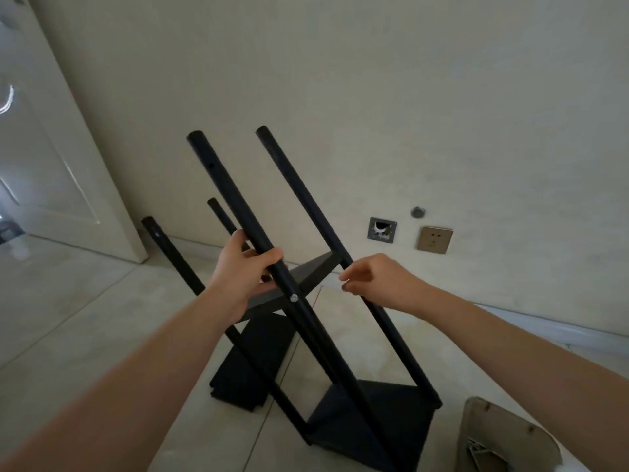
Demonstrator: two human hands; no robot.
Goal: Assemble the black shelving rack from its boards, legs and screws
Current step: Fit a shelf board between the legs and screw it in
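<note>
I have the rack [306, 301] tilted on the tiled floor [85, 318], its 4 legs leaning up toward 11 o'clock and its bottom board [374, 424] resting at about 5 o'clock in my view. My left hand [243, 277] is wrapped around the nearest leg [238, 206], fingers closed on the tube just above a silver screw [293, 297] that pins the middle board [306, 274] to it. My right hand [377, 279] sits against the leg at 1 o'clock [299, 185], fingertips pinched narrow at the board's corner; I cannot tell whether they hold a screw or only touch the tube. As I judge it, 2 boards are on and all 4 legs are standing, so the frame is past halfway. An open hole high on the near leg suggests a top board has yet to go on, and spare black boards [252, 362] lie flat on the floor at 7 o'clock of the rack, waiting
</note>
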